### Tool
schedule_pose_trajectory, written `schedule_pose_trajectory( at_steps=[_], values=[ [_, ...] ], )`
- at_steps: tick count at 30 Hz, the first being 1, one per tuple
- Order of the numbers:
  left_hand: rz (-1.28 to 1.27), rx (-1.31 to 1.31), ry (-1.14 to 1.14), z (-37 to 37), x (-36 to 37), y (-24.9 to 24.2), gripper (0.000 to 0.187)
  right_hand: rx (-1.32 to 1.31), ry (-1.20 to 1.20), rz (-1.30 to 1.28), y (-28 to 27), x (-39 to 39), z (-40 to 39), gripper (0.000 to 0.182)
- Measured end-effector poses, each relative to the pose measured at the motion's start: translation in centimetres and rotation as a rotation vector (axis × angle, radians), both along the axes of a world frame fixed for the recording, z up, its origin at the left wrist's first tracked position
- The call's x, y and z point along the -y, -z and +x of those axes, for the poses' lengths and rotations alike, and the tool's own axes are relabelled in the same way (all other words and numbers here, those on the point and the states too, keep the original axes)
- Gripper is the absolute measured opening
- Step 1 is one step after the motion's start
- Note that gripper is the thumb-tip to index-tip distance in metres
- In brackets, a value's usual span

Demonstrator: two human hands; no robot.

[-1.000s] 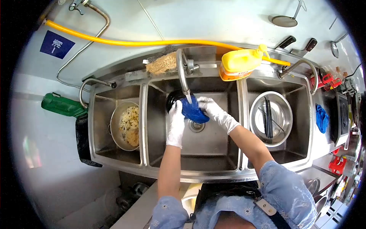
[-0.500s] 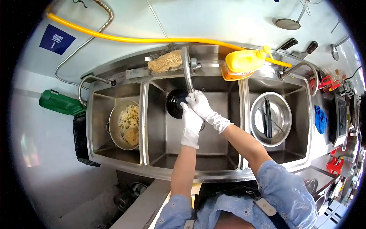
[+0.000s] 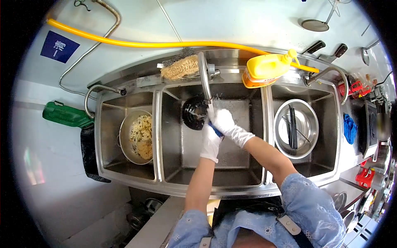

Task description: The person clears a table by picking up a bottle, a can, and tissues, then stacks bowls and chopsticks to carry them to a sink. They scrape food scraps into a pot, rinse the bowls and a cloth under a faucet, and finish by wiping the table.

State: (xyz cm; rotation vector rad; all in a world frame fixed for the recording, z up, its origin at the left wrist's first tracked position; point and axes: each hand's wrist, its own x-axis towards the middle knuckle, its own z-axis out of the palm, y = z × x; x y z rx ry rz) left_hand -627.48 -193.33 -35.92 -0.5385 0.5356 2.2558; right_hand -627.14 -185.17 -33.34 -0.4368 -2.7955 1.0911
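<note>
My left hand [image 3: 210,140], in a white glove, is closed around a small blue cloth-like thing [image 3: 216,129] under the middle faucet [image 3: 204,76]. My right hand [image 3: 224,120], gloved too, presses against the same blue thing from the right, its fingers bent in. Most of the blue thing is hidden between the hands. Water runs from the spout over the gloves and splashes around them. Just left of my hands, a round black dish-like thing [image 3: 191,120] lies in the middle sink basin [image 3: 244,173].
The left basin holds a pot of food scraps [image 3: 140,136]. A metal bowl [image 3: 282,142] with black sticks stands in the right basin. On the back ledge are a yellow bottle [image 3: 264,72] and a loofah-like scrubber [image 3: 180,68]. A green jug [image 3: 66,113] is at left.
Water now flows from the middle faucet; before, no flow showed. My right hand has moved slightly down and right from the spout tip. A blue thing now shows between my hands.
</note>
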Motion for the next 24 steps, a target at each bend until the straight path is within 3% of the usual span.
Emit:
schedule_pose_trajectory(
  at_steps=[1, 2, 3, 5, 6, 7, 9, 10, 12, 14, 15, 16, 17, 19, 22, 24],
  values=[
    [0.094, -0.058, 0.047, -0.3, 1.2, 2.7, 0.041, -0.144, 0.008, -0.041, -0.6, 1.1, 1.1, 0.029],
    [-0.017, -0.350, 0.062, -0.6, 3.4, 10.4, 0.044, -0.149, -0.072, 0.004, -0.3, 2.5, 2.4, 0.030],
    [-0.041, -0.515, 0.224, -0.4, 4.6, 7.3, 0.045, -0.152, -0.151, 0.048, 0.1, 3.4, 3.0, 0.031],
    [-0.144, -0.168, 0.065, -0.1, 2.4, 4.2, 0.050, -0.210, -0.057, 0.035, 2.2, 2.3, 1.5, 0.038],
    [-0.182, 0.190, -0.029, -0.5, 0.2, -1.5, 0.053, -0.157, 0.069, -0.059, 1.5, 1.1, -0.1, 0.040],
    [0.117, 0.073, 0.003, -0.4, 0.7, -1.8, 0.051, -0.092, 0.197, -0.162, 0.3, 0.3, -0.8, 0.042],
    [0.052, -0.122, -0.048, -1.4, 1.1, -1.1, 0.056, -0.142, 0.309, -0.352, -1.3, 0.1, -1.8, 0.045],
    [-0.183, -0.196, -0.021, -1.6, 1.1, -2.6, 0.054, -0.088, 0.346, -0.554, -1.3, 0.3, -2.4, 0.042],
    [-0.229, -0.155, -0.047, -2.2, 2.0, -4.1, 0.046, -0.081, 0.050, -0.350, -1.1, -0.1, -2.3, 0.026],
    [0.065, -0.532, 0.167, -3.0, 1.8, -2.0, 0.035, -0.120, -0.231, -0.113, -1.7, 0.1, -1.3, 0.012],
    [0.175, -0.437, 0.274, -2.0, 0.0, -6.5, 0.034, -0.126, -0.174, -0.190, -1.7, 0.1, -1.0, 0.013],
    [0.037, -0.330, 0.006, -0.1, -1.9, -9.0, 0.029, -0.126, -0.037, -0.320, -2.1, 0.0, -0.5, 0.013],
    [0.233, -0.347, 0.084, -1.0, -0.7, -5.8, 0.036, -0.129, 0.085, -0.428, -2.3, -0.3, -0.1, 0.013],
    [0.174, -0.147, 0.055, -0.2, -1.1, -7.4, 0.048, -0.148, 0.253, -0.545, -2.9, -0.7, 0.5, 0.013],
    [0.005, -0.105, 0.059, -1.0, -0.6, -5.1, 0.055, -0.179, 0.359, -0.569, -3.8, 1.2, 0.8, 0.014],
    [0.058, -0.109, 0.029, -4.1, 1.0, 0.7, 0.053, -0.188, 0.432, -0.548, -4.2, 2.6, 0.6, 0.014]
  ],
)
